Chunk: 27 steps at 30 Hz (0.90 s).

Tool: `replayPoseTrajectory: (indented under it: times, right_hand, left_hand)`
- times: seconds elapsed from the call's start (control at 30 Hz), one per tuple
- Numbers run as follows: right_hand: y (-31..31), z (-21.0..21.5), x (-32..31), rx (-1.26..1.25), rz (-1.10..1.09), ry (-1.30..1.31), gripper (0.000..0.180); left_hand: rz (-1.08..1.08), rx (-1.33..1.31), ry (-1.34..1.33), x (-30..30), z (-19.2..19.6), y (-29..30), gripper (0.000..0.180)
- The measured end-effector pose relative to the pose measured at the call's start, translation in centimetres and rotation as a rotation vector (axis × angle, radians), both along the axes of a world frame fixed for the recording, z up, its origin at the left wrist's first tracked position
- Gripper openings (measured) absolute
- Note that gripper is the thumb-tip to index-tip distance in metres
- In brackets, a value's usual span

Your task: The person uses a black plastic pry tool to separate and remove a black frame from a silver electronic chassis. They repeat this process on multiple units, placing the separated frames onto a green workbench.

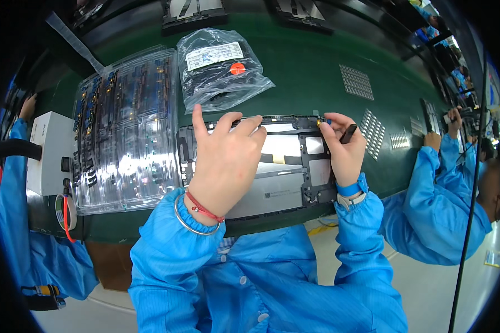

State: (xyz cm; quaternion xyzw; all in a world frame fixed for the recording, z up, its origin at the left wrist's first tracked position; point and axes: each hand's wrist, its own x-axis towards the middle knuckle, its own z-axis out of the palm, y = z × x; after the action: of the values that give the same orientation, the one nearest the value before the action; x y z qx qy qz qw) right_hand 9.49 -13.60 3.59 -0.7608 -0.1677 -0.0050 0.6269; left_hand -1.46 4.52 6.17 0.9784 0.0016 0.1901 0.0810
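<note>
On the green mat in front of me lies an opened tablet-like device (266, 194) with a dark frame, silver plates and a flat grey battery-like panel. My left hand (228, 158) rests over its left half, fingers spread, the fingertips at the far edge. At the far right corner, my right hand (347, 147) has its thumb and forefinger together on a small blue and gold part (320, 122). A black pen-like tool (348, 134) is tucked in that same hand. What lies beneath my left palm is hidden.
Left of the device stand clear plastic trays (128, 194) of circuit boards. A plastic bag (216, 77) with black contents lies beyond it. Sheets of small metal parts (356, 81) lie to the right. A white box (50, 152) stands far left. Co-workers' blue sleeves (428, 177) show on both sides.
</note>
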Motion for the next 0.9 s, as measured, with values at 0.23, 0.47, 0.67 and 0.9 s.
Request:
replayPoseTrajectory:
  times: [0.23,0.47,0.67,0.9]
  right_hand:
    - [0.1,0.4,0.0,0.205,0.013,0.105,0.022]
    - [-0.2,-0.4,0.6,0.024,-0.032,0.065,0.021]
    - [-0.1,0.3,0.2,-0.143,-0.061,-0.047,0.021]
    - [0.1,0.6,0.1,-0.255,-0.091,-0.107,0.020]
  left_hand:
    - [0.010,0.035,0.025,0.2,0.1,-0.2,0.023]
    - [0.011,0.037,0.037,0.3,0.1,0.0,0.023]
    - [0.000,0.055,0.024,0.4,0.1,0.0,0.022]
    - [-0.028,0.185,-0.037,0.6,0.5,-0.5,0.017]
